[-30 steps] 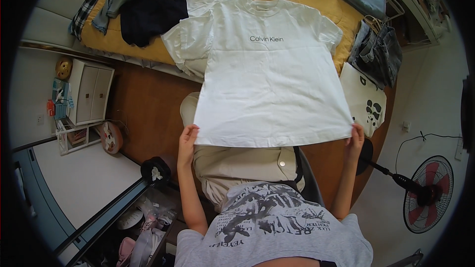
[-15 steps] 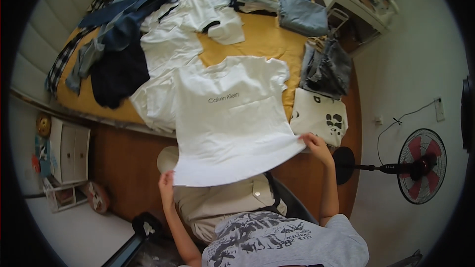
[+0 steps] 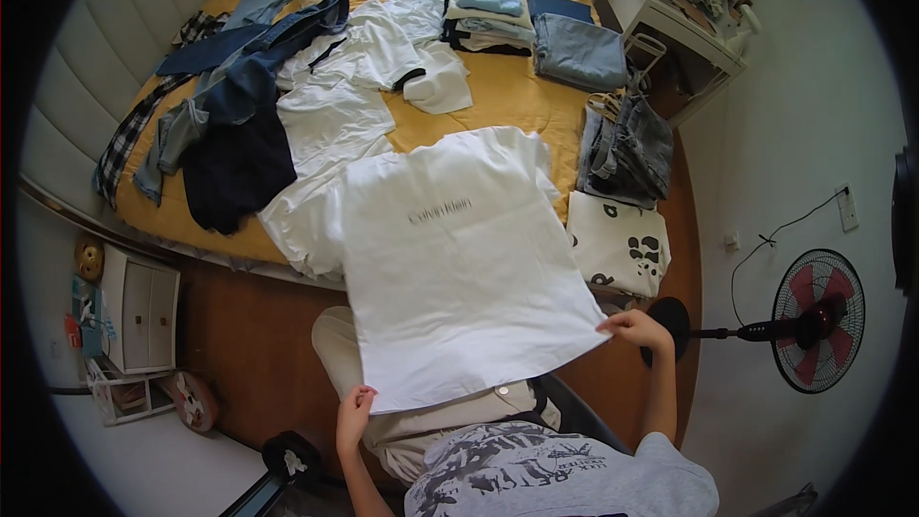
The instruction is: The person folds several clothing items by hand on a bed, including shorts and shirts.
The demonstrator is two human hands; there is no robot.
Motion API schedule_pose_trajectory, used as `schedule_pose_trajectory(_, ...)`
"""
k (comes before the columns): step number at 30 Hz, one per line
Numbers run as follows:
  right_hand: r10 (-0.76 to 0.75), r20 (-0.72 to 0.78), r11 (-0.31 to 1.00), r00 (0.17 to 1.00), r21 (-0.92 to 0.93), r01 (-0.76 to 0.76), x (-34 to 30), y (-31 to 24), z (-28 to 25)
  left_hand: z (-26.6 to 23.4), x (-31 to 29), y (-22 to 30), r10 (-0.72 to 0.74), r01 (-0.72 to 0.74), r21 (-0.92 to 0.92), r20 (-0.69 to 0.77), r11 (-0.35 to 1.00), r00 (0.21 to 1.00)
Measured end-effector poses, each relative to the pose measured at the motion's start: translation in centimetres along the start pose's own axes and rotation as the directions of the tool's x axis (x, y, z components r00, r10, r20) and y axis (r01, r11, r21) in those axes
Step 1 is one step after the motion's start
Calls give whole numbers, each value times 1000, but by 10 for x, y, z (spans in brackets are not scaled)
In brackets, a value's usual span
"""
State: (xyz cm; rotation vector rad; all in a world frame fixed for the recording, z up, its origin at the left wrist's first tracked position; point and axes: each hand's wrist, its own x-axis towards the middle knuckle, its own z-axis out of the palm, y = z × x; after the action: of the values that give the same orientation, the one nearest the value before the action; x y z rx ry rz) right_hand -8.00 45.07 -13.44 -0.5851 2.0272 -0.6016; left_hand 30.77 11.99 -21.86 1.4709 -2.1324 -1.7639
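Note:
A white T-shirt [image 3: 459, 278] with a line of dark lettering across the chest is spread in front of me. Its collar end rests on the bed, and its hem hangs over my lap. My left hand [image 3: 355, 414] pinches the left corner of the hem. At the right corner, my right hand [image 3: 636, 329] grips the hem between thumb and fingers. Fabric is stretched between both hands. Beyond its left edge lie crumpled white shirts [image 3: 335, 124]. A folded cream garment with black prints [image 3: 620, 244] lies just right of the shirt.
The bed [image 3: 507, 96] has a yellow cover. On its left are jeans [image 3: 239, 77] and dark clothing [image 3: 237, 168]. Folded tops [image 3: 488, 14], folded light jeans [image 3: 579, 50] and grey denim [image 3: 627, 148] line the right. A standing fan [image 3: 818, 321] is at right, a white cabinet [image 3: 139, 311] at left.
Both hands have drawn the T-shirt hem toward me and slightly right. The shirt's body is now pulled flatter and tauter, and its collar end has slid nearer.

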Motion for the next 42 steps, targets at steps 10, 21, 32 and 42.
schedule_pose_trajectory(10, -265, -819, 688, 508, 209, 695, 22, -37, -15, -31, 4, 114, 331, -566, -263, -594, 782, 733)
schedule_pose_trajectory(21, -389, -334, 724, 859, 466, 509, -2, -87, 59, 22, -47, 124, 338, -299, -231, 148, 926, 930)
schedule_pose_trajectory(32, -497, 773, 828, 394, 287, 482, 30, -146, 139, 57, -39, 158, 433, -488, -283, 872, 826, 226)
schedule_pose_trajectory(42, -202, 949, 825, 242, 31, 564, 61, -168, 115, 52, -43, 149, 543, -498, -341, 767, 797, 344)
